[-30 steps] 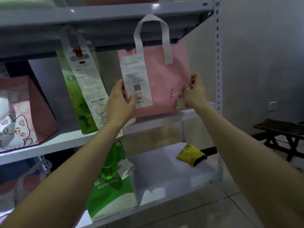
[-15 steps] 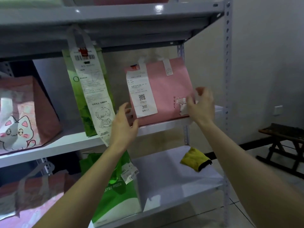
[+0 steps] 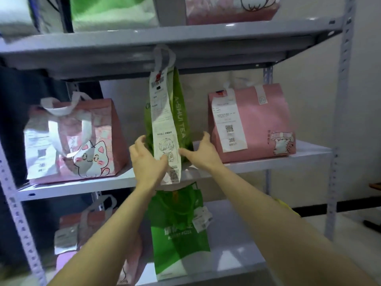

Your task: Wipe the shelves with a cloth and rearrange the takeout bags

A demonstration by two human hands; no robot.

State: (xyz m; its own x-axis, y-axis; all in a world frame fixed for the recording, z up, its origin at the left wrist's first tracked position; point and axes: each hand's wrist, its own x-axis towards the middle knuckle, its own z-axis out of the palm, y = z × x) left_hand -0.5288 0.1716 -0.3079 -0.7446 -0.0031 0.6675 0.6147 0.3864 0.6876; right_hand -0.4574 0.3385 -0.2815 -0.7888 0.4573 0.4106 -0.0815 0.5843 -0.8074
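Left grip: my left hand (image 3: 148,162) curls round the lower left edge of the green A-SHUI TEA bag (image 3: 181,120), thumb on its long receipt (image 3: 162,124).
Right grip: my right hand (image 3: 203,154) is spread, thumb touching the bag's right side.
Bag: upright, mid middle shelf (image 3: 313,150).
Neighbours: pink bag (image 3: 268,120) at 3 o'clock, cat bag (image 3: 92,141) at 9, green pizza bag (image 3: 177,234) at 6, one shelf down.
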